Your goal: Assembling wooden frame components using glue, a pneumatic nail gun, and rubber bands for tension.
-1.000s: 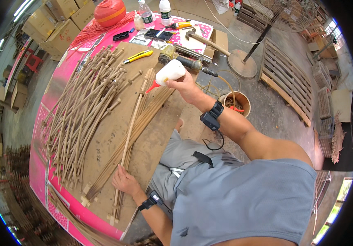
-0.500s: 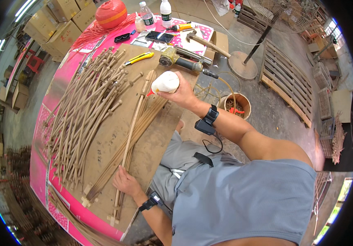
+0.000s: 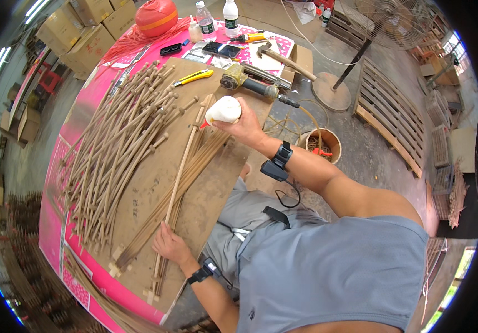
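Observation:
My right hand (image 3: 244, 125) grips a white squeeze bottle (image 3: 224, 110), tipped with its red nozzle pointing down-left at the top end of a long thin bamboo strip (image 3: 180, 172). That strip lies lengthwise on a brown board (image 3: 156, 183). My left hand (image 3: 168, 246) presses down on the strip's near end, beside a bundle of similar thin strips (image 3: 156, 222). A large fan of thicker knobbed bamboo sticks (image 3: 122, 139) is spread over the board's left side.
Beyond the board on the pink table (image 3: 78, 125) lie a yellow utility knife (image 3: 193, 78), a power tool (image 3: 250, 84), a hammer (image 3: 283, 57), phones and two bottles (image 3: 217, 16). A bucket (image 3: 319, 145) stands on the floor at right, wooden pallets (image 3: 389, 116) beyond; cardboard boxes (image 3: 83, 28) at back left.
My right hand has drawn the white bottle slightly nearer and lower along the strip's top end. My left hand stays pressed on the strip.

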